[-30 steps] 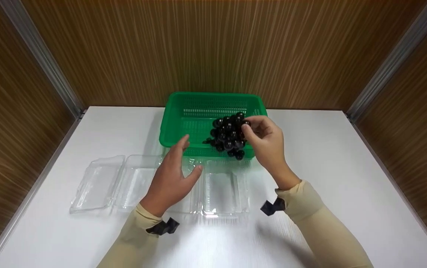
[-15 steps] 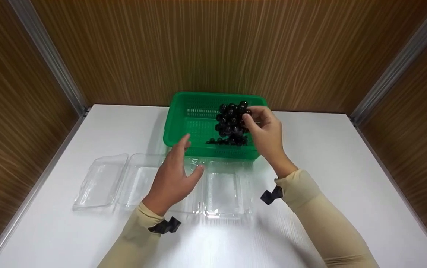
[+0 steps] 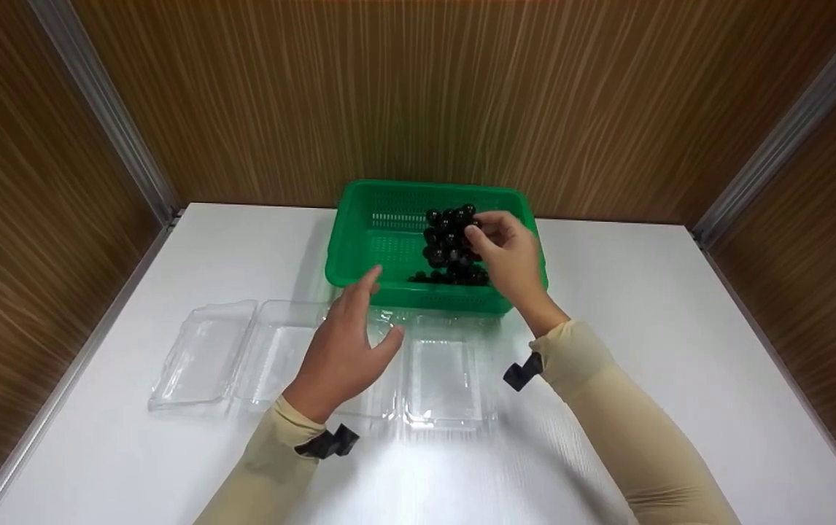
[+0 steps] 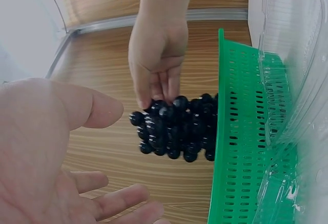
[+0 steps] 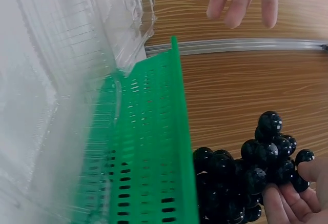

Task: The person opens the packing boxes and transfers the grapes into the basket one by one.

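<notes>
My right hand [image 3: 511, 255] pinches the top of a bunch of shiny black grapes [image 3: 447, 237] between thumb and fingers. The bunch hangs at the right part of a green plastic basket [image 3: 360, 281], its lower grapes dipping below the front rim. In the left wrist view, the grapes [image 4: 174, 126] sit partly above the basket's edge, and the right hand [image 4: 159, 55] grips them from above. My left hand [image 3: 341, 346] hovers in front of the basket, fingers spread and thumb apart, holding nothing. It partly covers the clear plastic containers beneath it.
Two clear hinged plastic containers stand opened in front of the basket: one with its lid [image 3: 203, 357] folded out to the left, another [image 3: 443, 379] on the right. They rest on a white table [image 3: 629, 306] with wood-grain panels [image 3: 432, 87] around it.
My right hand has lifted the grapes back from over the front rim, then lowered them slightly into the basket and a little left. The left hand has hardly moved.
</notes>
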The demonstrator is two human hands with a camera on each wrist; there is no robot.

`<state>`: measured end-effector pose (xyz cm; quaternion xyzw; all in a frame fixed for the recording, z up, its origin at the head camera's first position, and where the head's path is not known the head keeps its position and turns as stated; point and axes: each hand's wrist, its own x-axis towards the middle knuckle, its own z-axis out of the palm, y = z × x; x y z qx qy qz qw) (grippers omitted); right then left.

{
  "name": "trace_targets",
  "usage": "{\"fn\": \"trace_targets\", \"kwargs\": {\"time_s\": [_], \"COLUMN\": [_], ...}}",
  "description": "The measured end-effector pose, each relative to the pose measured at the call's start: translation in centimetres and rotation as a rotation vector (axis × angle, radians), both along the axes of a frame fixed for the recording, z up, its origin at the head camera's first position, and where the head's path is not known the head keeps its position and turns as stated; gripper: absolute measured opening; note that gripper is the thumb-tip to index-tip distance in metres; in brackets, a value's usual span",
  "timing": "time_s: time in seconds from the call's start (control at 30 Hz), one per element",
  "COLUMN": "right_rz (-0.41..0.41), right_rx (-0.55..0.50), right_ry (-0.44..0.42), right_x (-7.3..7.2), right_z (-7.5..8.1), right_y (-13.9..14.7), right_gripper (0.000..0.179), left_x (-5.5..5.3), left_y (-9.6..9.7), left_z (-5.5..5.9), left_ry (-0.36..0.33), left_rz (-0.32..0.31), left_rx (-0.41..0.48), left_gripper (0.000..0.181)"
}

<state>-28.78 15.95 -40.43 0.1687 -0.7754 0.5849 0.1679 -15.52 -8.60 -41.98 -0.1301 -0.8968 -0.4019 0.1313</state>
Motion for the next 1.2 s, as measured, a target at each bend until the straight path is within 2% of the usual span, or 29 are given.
{"fn": "trace_targets", "kwargs": {"time_s": [0.47,0.8,1.03,1.2], "right_rz": [0.003,-0.019,-0.003,0.030], "right_rx": [0.020,0.075,0.109,0.059], "right_ry": [-0.072,-0.100,-0.060,-0.006], "right_x": [-0.2,0.3,0.8,1.1], "right_z": [-1.6,-2.5,-2.9,-3.0], "right_y": [-0.2,-0.3,-0.6,-0.9], "right_gripper": [0.028,0.027,0.025,0.016], "left_x": [0.4,0.7,0.6,0.7], "left_y": [0.1,0.1,0.0,-0.2], "left_z": [-0.2,-0.5,-0.7,-1.0], "left_ry": [-0.014,-0.041,-0.070,-0.071], "left_rz": [0.003,-0.019,-0.032,-0.031], "left_rx": [-0.020,-0.048,-0.058,-0.066], "left_gripper": [0.079,0.079,0.078,0.078]}}
